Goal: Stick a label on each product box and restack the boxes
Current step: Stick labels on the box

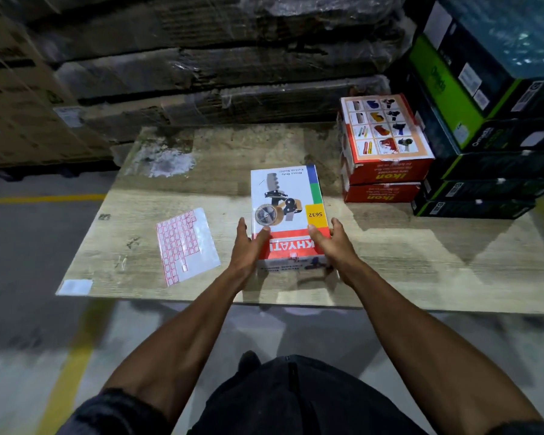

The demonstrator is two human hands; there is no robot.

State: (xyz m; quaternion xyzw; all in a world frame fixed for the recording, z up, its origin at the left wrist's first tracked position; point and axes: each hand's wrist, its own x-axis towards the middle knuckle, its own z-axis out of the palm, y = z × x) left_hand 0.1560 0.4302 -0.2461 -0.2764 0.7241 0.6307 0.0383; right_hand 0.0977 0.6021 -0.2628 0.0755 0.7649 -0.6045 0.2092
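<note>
A white product box with a tape-dispenser picture and a red band lies flat on the wooden table, near its front edge. My left hand holds its left side with the thumb on top. My right hand holds its right side, thumb on the red band. A sheet of red-bordered labels lies flat on the table to the left of the box. Two red and white product boxes are stacked at the back right.
Dark green and black cartons are piled at the far right, touching the red stack. Wrapped brown cartons form a wall behind the table. A small white slip lies at the table's front left corner. Grey floor with yellow lines lies below.
</note>
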